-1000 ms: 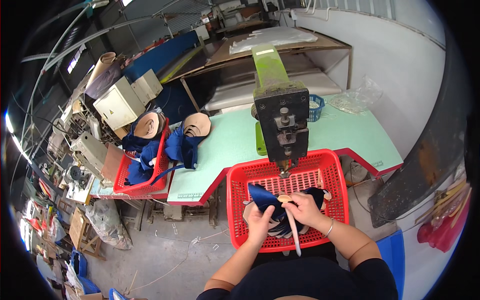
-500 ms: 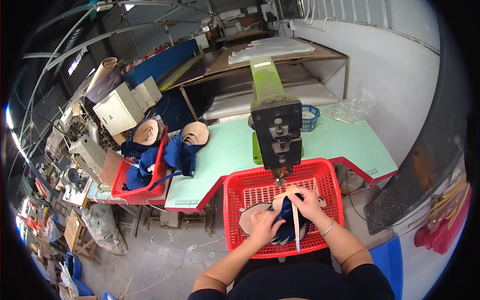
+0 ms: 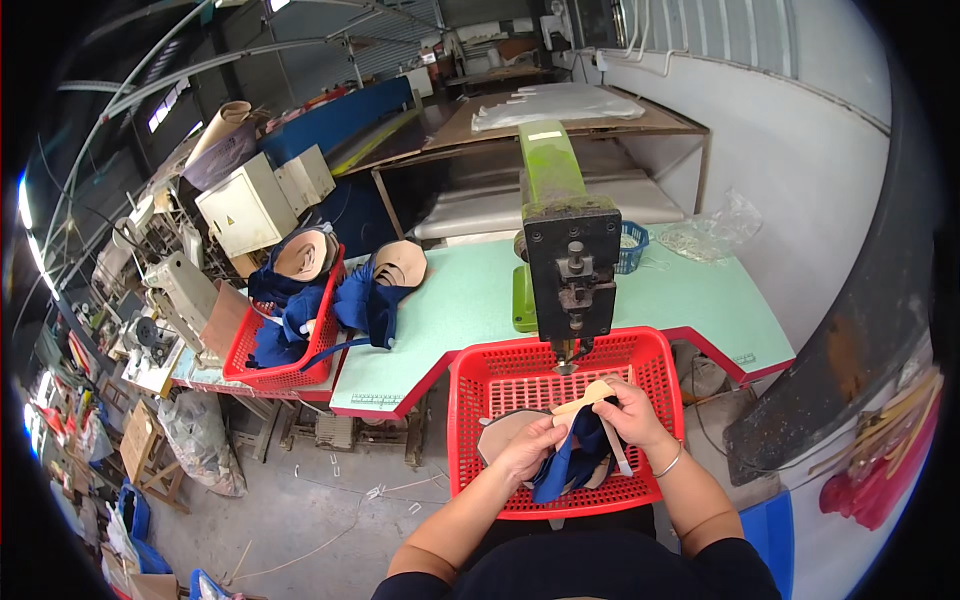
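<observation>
A cream cabinet point(image 3: 252, 205) at far left bears a small yellow triangular label point(image 3: 231, 220); a clear plastic bag point(image 3: 712, 232) lies on the green table point(image 3: 470, 300).

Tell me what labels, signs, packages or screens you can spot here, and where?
Small yellow triangular sticker: on the front of the cream metal cabinet, far left.
Clear plastic bag: crumpled at the green table's far right corner.
Brown cardboard box: on the floor, lower left.
No screens are visible.

Both hands point(image 3: 585, 430) hold a blue shoe upper point(image 3: 572, 455) over a red basket point(image 3: 480, 385).
</observation>
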`<state>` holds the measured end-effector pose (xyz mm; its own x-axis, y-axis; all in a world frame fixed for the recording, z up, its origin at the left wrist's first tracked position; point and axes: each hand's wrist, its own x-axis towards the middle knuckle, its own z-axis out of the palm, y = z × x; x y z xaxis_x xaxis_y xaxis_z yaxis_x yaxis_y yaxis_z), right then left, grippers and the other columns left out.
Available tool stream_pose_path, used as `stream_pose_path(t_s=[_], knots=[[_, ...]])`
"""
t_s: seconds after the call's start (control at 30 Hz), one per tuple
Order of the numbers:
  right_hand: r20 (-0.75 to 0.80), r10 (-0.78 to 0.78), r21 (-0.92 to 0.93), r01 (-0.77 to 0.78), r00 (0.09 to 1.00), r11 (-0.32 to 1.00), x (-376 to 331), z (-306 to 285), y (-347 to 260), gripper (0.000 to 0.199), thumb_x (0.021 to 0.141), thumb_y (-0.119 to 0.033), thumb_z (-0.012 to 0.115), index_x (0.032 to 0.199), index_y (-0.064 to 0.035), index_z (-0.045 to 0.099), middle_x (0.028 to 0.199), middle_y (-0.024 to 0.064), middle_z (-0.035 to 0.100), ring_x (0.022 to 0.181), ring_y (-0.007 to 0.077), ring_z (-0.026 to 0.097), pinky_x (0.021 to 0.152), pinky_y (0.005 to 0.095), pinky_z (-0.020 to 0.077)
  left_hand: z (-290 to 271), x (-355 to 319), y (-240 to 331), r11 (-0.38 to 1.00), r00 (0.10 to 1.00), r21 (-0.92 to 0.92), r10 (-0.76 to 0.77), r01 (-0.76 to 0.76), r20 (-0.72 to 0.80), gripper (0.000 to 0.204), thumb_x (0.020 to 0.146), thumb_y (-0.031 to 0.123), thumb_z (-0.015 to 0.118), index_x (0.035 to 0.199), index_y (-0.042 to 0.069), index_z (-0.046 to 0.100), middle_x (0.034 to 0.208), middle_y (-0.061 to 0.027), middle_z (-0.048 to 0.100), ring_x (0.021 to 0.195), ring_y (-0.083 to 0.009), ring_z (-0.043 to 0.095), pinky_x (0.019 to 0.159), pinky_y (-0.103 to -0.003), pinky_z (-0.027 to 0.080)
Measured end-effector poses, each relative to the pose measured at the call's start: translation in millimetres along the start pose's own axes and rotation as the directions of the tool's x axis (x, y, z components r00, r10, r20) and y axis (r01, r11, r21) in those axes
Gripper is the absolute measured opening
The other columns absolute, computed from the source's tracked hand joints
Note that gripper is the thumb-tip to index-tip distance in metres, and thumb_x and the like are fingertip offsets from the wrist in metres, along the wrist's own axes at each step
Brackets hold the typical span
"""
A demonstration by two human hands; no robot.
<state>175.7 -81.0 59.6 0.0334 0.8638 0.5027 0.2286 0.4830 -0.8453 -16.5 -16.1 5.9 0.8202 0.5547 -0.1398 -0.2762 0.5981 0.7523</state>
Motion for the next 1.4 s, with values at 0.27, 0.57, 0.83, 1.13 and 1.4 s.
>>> stream_pose_path(t_s=[0.27,0.57,0.83,1.13,1.4], knots=[[-0.074,0.290,0.250,-0.264,0.954,0.932,5.4,-22.3,13.2,0.015,0.080,-0.008,0.066,0.092,-0.0009,0.062,0.077,-0.0015,0.061,0.067,0.0052,0.055,0.062,0.0194,0.0445,48.3,3.8,49.1,0.850,0.873,0.312,0.476,-0.425,-0.107,0.008,0.076,0.005,0.070,0.081,0.003,0.064,0.078,-0.0022,0.063,0.068,-0.0050,0.057,0.063,-0.019,0.046],[-0.158,0.446,0.654,-0.245,0.881,0.716,5.5,-21.6,-1.9,0.014,0.083,-0.014,0.061,0.092,-0.0036,0.063,0.079,0.0001,0.063,0.064,0.0058,0.057,0.058,0.0194,0.0432,74.8,24.1,55.4,0.800,0.810,0.517,0.502,-0.303,-0.302,0.017,0.071,0.004,0.074,0.064,0.004,0.058,0.069,-0.0044,0.063,0.058,-0.0061,0.056,0.053,-0.019,0.045],[-0.166,0.490,0.696,-0.250,0.856,0.673,17.2,-11.8,-17.3,0.013,0.083,-0.015,0.062,0.090,-0.0049,0.062,0.077,-0.0013,0.062,0.063,0.0049,0.055,0.056,0.0187,0.0413,82.7,15.9,71.8,0.848,0.829,0.468,0.437,-0.250,-0.348,0.020,0.070,0.009,0.076,0.063,0.005,0.058,0.064,-0.0043,0.061,0.053,-0.0072,0.054,0.049,-0.020,0.044],[-0.156,0.523,0.762,-0.235,0.838,0.603,10.6,-17.1,-15.4,0.012,0.083,-0.012,0.059,0.089,-0.0018,0.061,0.080,0.0034,0.064,0.066,0.0088,0.059,0.059,0.0214,0.0474,93.1,16.4,60.0,0.915,0.839,0.257,0.391,-0.310,-0.380,0.018,0.073,0.009,0.074,0.065,0.005,0.058,0.064,-0.0028,0.060,0.053,-0.0064,0.054,0.050,-0.018,0.043],[-0.081,0.525,0.795,-0.263,0.847,0.547,19.5,-16.2,-27.6,0.016,0.083,-0.011,0.058,0.093,0.0005,0.061,0.084,0.0064,0.064,0.071,0.0118,0.062,0.066,0.0233,0.0493,96.2,10.9,68.1,0.935,0.849,0.185,0.353,-0.303,-0.393,0.020,0.073,0.010,0.074,0.063,0.007,0.056,0.061,-0.0019,0.059,0.050,-0.0059,0.052,0.048,-0.019,0.042]])
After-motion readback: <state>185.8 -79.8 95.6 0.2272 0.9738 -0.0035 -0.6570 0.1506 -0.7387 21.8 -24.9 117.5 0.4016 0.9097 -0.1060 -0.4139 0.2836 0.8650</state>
